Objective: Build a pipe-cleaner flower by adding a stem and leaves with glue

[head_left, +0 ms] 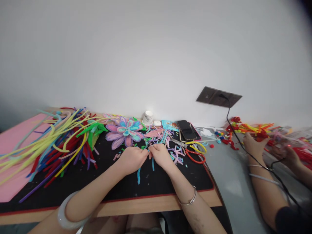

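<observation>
My left hand [135, 158] and my right hand [158, 154] meet over the black mat, their fingers pinched close together. Between them is a blue pipe cleaner [138, 176], with one end hanging below the left hand and another blue end [153, 164] below the right. Whether these are one piece or two is hidden by the fingers. Just behind the hands lies a large pipe-cleaner flower [124, 130] in purple, pink and blue. Short cut pipe-cleaner pieces [177, 154] are scattered to the right of my right hand.
Long pipe cleaners [60, 136] pile up at left over a pink sheet [14, 191]. Scissors [195, 152], a phone [187, 130] and a paper cup [147, 117] lie farther back. At right, a co-worker's hands [255, 146] handle red pieces beside a black cable [246, 151].
</observation>
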### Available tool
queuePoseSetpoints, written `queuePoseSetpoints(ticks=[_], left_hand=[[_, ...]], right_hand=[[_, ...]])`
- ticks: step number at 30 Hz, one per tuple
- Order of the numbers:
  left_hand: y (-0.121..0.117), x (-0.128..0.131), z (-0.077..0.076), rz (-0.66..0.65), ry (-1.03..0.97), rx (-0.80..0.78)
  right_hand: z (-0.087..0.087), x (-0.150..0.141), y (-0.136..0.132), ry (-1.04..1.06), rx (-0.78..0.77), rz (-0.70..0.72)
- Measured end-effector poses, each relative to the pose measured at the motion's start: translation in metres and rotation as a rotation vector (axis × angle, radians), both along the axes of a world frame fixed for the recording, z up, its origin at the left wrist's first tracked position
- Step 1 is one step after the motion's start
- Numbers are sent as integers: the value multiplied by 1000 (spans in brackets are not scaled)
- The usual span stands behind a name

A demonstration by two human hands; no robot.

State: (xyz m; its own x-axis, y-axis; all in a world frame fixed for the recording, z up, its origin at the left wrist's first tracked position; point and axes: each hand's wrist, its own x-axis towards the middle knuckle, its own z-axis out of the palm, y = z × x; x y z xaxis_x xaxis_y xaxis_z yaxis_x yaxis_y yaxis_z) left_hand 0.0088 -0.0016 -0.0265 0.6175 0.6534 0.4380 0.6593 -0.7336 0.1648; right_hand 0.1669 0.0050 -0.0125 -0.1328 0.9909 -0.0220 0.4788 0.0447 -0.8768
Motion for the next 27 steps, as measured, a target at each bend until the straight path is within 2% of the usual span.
queuePoseSetpoints(ticks=[4,8,11,16,18,21,23,27], left_hand=[[1,-1,5,36,59,26],[1,1,4,59,85,-12],[2,4,0,51,22,-40],[1,1,-3,45,-14,-31],[1,-1,-2,51,5,13],[2,-2,2,49,28,77],[4,-4,6,30,6,55],[11,-18,20,70,-228,-45]], right_hand=[[3,1,-2,-72,138,-32],[-1,1,-3,-184,276,-71],[-4,0,-3,-206,250,-88],[-4,3,2,-118,193,-49],[-2,6,4,-46,160,1],[2,8,7,224,14,65],[3,9,8,394,-73,83],[6,11,9,557,-16,-3]])
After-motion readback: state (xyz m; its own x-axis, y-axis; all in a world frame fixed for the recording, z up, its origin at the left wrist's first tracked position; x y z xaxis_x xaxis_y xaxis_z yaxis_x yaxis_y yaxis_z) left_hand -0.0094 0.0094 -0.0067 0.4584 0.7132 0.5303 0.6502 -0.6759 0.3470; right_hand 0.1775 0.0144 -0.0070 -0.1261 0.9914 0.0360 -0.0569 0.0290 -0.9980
